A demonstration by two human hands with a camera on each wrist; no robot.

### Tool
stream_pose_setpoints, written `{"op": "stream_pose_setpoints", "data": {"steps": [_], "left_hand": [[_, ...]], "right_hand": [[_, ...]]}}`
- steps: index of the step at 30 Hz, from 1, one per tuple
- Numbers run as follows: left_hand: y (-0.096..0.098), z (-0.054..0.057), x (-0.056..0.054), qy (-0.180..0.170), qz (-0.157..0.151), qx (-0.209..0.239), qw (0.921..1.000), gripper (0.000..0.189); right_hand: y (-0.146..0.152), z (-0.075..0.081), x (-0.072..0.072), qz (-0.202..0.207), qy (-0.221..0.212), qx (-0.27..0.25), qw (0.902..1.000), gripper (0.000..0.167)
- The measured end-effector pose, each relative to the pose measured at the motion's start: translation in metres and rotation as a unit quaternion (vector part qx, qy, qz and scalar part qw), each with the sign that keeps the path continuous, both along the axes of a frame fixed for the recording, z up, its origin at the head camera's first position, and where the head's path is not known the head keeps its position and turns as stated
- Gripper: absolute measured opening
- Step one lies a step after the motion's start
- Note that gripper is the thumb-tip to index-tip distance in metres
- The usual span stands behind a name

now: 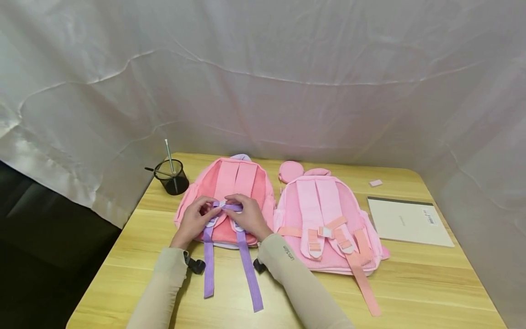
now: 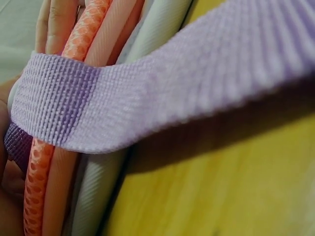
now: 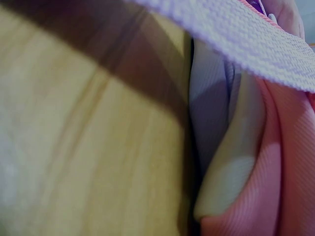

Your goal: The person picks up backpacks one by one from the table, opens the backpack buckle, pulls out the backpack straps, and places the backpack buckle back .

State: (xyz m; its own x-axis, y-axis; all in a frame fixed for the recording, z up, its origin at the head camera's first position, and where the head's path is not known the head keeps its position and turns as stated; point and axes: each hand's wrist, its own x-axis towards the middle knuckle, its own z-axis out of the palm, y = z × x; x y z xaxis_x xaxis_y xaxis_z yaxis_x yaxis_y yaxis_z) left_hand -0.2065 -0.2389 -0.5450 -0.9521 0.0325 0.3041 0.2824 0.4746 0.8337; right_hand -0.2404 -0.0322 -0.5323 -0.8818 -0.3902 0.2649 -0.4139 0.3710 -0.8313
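Note:
A coral-pink backpack (image 1: 267,192) lies on the table with its straps facing up. Across its straps runs a purple chest strap (image 1: 233,207) with a pale buckle (image 1: 222,204) in the middle. My left hand (image 1: 195,221) pinches this chest strap at the buckle's left side. From the other side, my right hand (image 1: 249,217) pinches it just right of the buckle, so the fingertips partly hide both. Two purple webbing straps (image 1: 208,269) hang down onto the table; in the left wrist view, purple webbing (image 2: 123,103) crosses the backpack's edge.
A lighter pink backpack (image 1: 349,196) with a fastened chest buckle lies to the right, its round pouch (image 1: 291,172) above it. A black mesh pen cup (image 1: 176,183) stands at the back left. A notebook (image 1: 407,221) and a small pink eraser-like block (image 1: 376,183) lie farther right.

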Motion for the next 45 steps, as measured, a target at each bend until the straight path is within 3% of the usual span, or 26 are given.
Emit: {"op": "stream_pose_setpoints", "data": {"steps": [4, 12, 21, 33, 45], "left_hand": [[0.0001, -0.0022, -0.0004, 0.003, 0.001, 0.003, 1.0, 0.019], [0.0012, 0.0033, 0.0005, -0.032, 0.01, -0.036, 0.9988, 0.021], [0.0002, 0.0057, 0.0001, -0.025, -0.001, -0.056, 0.9981, 0.02], [0.0013, 0.0032, 0.0008, -0.007, -0.001, -0.04, 0.9992, 0.02], [0.0019, 0.0033, 0.0024, -0.03, 0.009, -0.045, 0.9985, 0.022]], "right_hand": [[0.0004, -0.0005, 0.0003, -0.006, 0.003, 0.002, 1.0, 0.036], [0.0003, 0.0003, -0.001, -0.003, 0.0, 0.003, 1.0, 0.037], [-0.0001, 0.0023, -0.0011, -0.001, -0.01, 0.008, 0.9999, 0.039], [0.0002, 0.0007, 0.0002, 0.005, 0.003, 0.011, 0.9999, 0.038], [0.0004, -0.0028, -0.0007, 0.009, 0.027, 0.032, 0.9991, 0.035]]}}
